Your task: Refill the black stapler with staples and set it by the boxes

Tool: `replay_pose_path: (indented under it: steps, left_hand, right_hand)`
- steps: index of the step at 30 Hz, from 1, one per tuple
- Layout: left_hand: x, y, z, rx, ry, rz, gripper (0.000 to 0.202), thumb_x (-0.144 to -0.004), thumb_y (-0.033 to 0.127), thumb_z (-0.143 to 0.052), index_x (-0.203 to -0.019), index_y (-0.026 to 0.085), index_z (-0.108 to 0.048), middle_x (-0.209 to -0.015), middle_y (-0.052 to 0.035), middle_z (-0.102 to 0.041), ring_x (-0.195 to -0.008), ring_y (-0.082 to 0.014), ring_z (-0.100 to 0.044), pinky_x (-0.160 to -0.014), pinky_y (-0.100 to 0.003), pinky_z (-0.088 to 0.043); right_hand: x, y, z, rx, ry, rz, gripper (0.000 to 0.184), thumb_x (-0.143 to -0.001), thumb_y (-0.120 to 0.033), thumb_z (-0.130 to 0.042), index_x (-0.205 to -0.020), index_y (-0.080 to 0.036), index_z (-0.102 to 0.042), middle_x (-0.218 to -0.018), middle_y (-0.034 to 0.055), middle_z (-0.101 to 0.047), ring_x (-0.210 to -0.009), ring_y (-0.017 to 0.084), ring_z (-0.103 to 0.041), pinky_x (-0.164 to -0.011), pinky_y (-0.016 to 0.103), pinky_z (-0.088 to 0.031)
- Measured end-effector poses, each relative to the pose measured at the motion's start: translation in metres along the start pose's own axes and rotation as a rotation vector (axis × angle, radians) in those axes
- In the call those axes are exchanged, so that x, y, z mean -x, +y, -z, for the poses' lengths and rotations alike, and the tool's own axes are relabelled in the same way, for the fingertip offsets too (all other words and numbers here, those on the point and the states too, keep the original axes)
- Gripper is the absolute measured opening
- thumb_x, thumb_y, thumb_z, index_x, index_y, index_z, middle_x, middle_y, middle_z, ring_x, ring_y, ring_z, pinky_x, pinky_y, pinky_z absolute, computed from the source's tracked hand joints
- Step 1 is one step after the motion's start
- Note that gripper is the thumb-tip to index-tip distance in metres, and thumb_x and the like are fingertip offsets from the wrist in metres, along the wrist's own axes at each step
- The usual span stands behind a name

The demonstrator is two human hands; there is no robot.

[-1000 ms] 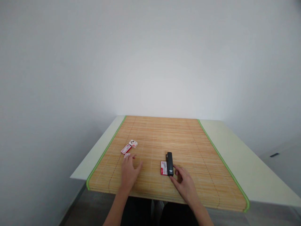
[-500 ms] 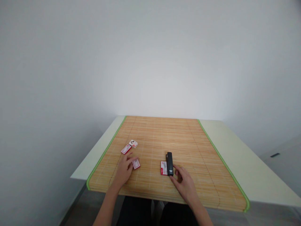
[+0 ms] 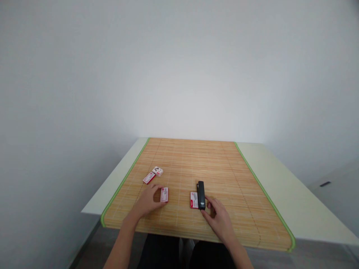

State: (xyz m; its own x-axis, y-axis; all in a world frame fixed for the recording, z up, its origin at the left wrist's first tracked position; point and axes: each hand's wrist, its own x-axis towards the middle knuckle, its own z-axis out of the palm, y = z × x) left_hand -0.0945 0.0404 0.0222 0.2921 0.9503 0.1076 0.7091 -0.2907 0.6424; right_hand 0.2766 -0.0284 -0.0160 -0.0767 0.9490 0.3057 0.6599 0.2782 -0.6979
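Note:
My left hand (image 3: pixel 148 200) pinches a small red-and-white staple box (image 3: pixel 164 194) that rests on the bamboo mat (image 3: pixel 196 164), fingers closed on its left side. My right hand (image 3: pixel 218 217) lies just behind a black stapler (image 3: pixel 201 194), its fingertips at the stapler's near end. A second red-and-white staple box (image 3: pixel 193 199) lies flat against the stapler's left side. Farther left and back sit a third red box (image 3: pixel 149 178) and a small white box with a dark print (image 3: pixel 157 171).
The mat has green edging and covers the middle of a pale table (image 3: pixel 280 179). A plain white wall stands right behind the table. The table's left edge (image 3: pixel 112 179) drops off to the floor.
My left hand picked a staple box from beside the left boxes and slid it to the right, toward the stapler. My right hand stayed at the stapler's near end.

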Motion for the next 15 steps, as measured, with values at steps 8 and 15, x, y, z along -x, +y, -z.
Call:
replay_pose_path:
  steps: [8,15]
  left_hand:
    - [-0.024,0.089,-0.051,0.252,-0.024,-0.1,0.067,-0.07,0.037,-0.086,-0.131,0.027,-0.061,-0.125,-0.0075,-0.067,-0.11,-0.0278,-0.063,-0.1,-0.042,-0.05]
    - [-0.033,0.108,-0.07,0.247,-0.05,-0.203,0.059,-0.07,0.034,-0.087,-0.124,0.027,-0.064,-0.124,-0.0066,-0.067,-0.117,-0.0301,-0.06,-0.105,-0.044,-0.046]
  right_hand:
    - [0.0,0.001,-0.002,-0.003,-0.009,-0.014,0.048,-0.089,-0.029,-0.066,-0.136,-0.026,-0.059,-0.092,0.0037,-0.063,-0.086,0.024,-0.061,-0.081,0.038,-0.052]
    - [0.0,-0.004,0.002,-0.012,-0.012,-0.007,0.045,-0.09,-0.029,-0.065,-0.135,-0.026,-0.06,-0.092,0.0039,-0.063,-0.086,0.023,-0.062,-0.081,0.037,-0.052]
